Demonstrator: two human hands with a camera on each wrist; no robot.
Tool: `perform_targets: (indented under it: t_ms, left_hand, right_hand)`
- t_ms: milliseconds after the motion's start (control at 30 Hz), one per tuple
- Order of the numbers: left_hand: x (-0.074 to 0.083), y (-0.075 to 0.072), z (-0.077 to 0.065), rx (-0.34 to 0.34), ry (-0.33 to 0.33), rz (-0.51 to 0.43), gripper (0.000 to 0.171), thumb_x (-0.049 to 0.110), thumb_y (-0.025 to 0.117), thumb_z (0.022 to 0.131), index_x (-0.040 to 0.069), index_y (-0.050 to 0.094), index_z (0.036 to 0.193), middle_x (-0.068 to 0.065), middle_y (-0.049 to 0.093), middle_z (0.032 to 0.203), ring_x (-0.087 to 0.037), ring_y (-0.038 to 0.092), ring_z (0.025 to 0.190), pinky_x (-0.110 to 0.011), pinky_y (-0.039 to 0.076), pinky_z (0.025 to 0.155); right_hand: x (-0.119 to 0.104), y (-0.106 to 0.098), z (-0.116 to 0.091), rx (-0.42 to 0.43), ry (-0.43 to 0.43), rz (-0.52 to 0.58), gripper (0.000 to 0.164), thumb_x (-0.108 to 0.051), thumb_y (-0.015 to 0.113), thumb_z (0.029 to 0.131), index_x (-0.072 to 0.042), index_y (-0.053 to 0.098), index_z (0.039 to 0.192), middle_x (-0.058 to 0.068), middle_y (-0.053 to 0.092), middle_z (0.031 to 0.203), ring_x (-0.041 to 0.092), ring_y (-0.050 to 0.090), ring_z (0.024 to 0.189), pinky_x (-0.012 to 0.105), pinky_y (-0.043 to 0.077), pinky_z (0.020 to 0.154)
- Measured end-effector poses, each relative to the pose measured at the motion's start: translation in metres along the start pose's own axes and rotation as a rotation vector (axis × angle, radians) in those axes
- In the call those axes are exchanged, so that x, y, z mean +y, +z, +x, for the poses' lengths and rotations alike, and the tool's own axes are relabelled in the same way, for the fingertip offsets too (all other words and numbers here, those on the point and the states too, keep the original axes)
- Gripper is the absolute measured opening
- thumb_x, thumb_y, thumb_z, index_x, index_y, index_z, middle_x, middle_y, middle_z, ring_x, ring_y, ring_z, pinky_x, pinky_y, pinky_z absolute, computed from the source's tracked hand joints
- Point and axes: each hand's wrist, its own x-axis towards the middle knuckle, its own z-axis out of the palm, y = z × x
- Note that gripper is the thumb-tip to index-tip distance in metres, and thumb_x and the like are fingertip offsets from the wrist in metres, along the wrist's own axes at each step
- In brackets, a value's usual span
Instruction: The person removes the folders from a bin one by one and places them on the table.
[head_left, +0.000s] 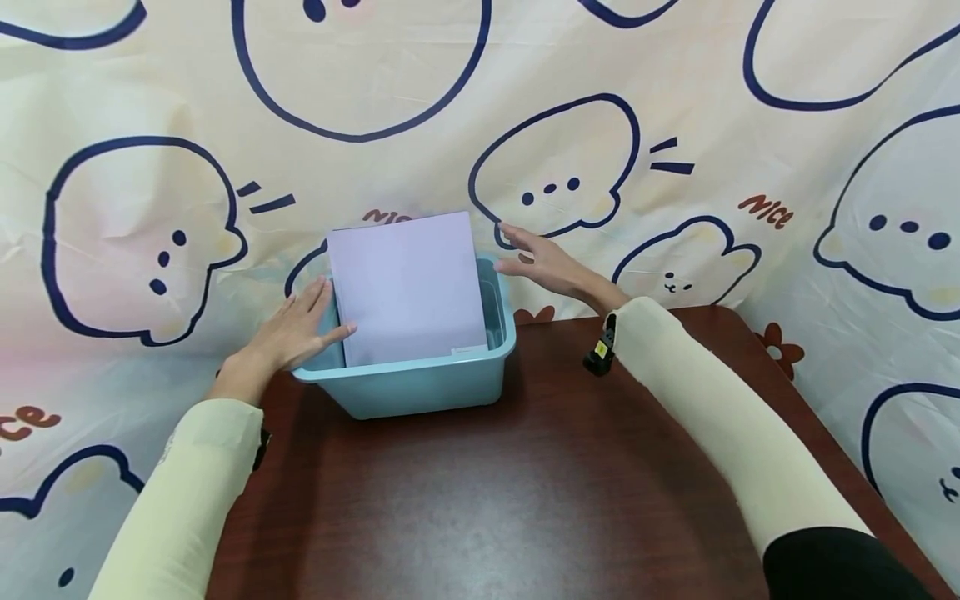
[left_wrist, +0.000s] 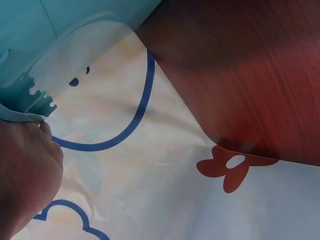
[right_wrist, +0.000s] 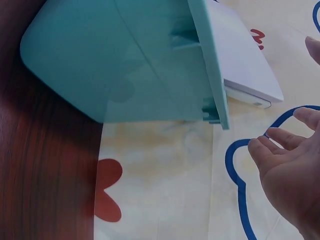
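In the head view, a flat pale lavender case (head_left: 408, 292), perhaps a box or binder, leaning inside a light-blue plastic basin (head_left: 420, 390). Probably propped at a slant for being too tall to lie level; top edge above the rim, lower edge down by the front wall, with a small pale label (head_left: 469, 349) near the bottom right corner. Basin at the far side of the brown wood-grain desk (head_left: 525, 483), just before a cartoon-print cloth (head_left: 360, 179). At the basin's left side, the left hand (head_left: 298, 323), fingers straight, thumb reaching over the case's left margin; likely there to steady rather than grip. In the air beyond the right rim, the right hand (head_left: 547, 265), fingers loosely extended, holding nothing.

In the left wrist view, only part of the left hand, up against the basin's rim; impossible to say from here how the fingertips lie. Close by, notched ribs (left_wrist: 39, 106) under the rim, presumably for stiffness.

In the right wrist view, a corner of the case jutting past the rim. Near that corner but apart, the right hand, fingers slightly bent and empty, perhaps kept clear.
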Motion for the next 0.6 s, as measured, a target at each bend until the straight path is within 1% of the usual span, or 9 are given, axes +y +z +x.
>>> perform_targets:
  t_ms: [100,300,600]
  left_hand:
    - [0.000,0.001,0.001,0.002,-0.001,-0.001,0.108,0.074,0.040,0.102,0.002,-0.007,0.167,-0.024,-0.012,0.175,-0.046,-0.004,0.162,-0.064,-0.005,0.129]
    - [0.000,0.002,0.000,0.006,0.000,-0.005,0.108,0.073,0.040,0.102,0.001,-0.007,0.167,-0.024,-0.012,0.175,-0.046,-0.003,0.162,-0.064,-0.003,0.129]
    - [-0.002,0.002,0.000,0.013,0.006,0.006,0.108,0.074,0.040,0.102,0.001,-0.007,0.167,-0.024,-0.011,0.175,-0.046,-0.002,0.162,-0.064,-0.004,0.129]
  right_hand:
    - [-0.001,0.005,0.006,-0.001,-0.004,0.027,0.088,-0.044,0.066,0.101,-0.017,0.020,0.171,0.001,0.019,0.178,0.027,0.022,0.163,0.057,0.030,0.126]
    - [-0.004,0.012,0.014,-0.012,-0.011,0.078,0.088,-0.039,0.068,0.101,-0.015,0.021,0.171,0.006,0.019,0.178,0.029,0.023,0.162,0.055,0.029,0.127]
    - [-0.006,0.021,0.023,-0.003,0.015,0.060,0.089,-0.046,0.070,0.098,-0.021,0.024,0.170,0.002,0.022,0.177,0.028,0.028,0.161,0.060,0.032,0.125]
